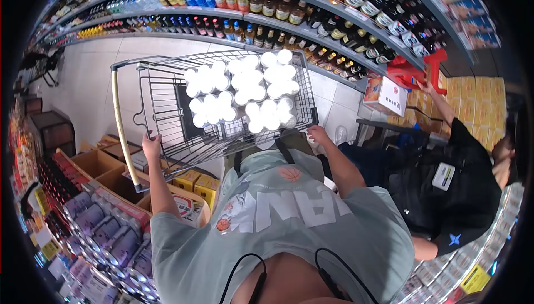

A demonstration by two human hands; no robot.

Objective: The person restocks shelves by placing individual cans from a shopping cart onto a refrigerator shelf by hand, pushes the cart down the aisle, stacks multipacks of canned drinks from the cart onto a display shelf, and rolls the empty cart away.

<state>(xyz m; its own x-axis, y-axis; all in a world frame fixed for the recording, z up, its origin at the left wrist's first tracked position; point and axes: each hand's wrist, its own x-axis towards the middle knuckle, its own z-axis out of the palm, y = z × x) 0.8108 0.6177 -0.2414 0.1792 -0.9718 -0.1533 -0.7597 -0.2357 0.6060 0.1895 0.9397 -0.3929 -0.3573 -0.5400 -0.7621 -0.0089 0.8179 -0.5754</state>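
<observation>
A wire shopping cart stands across in front of me, its long handle bar at the left. Several packs of cans with bright white tops sit inside it, their tops washed out by glare. My left hand is at the cart's near left edge, fingers curled on the wire frame beside the handle. Close to the cart's near right corner is my right hand, its fingers curled in with nothing visible in them. Whether it touches the cart, I cannot tell.
Bottle and can shelves run along the far side. At the right, a person in black reaches one hand to a red stand near a white box. Cardboard bins and purple can packs stand at left.
</observation>
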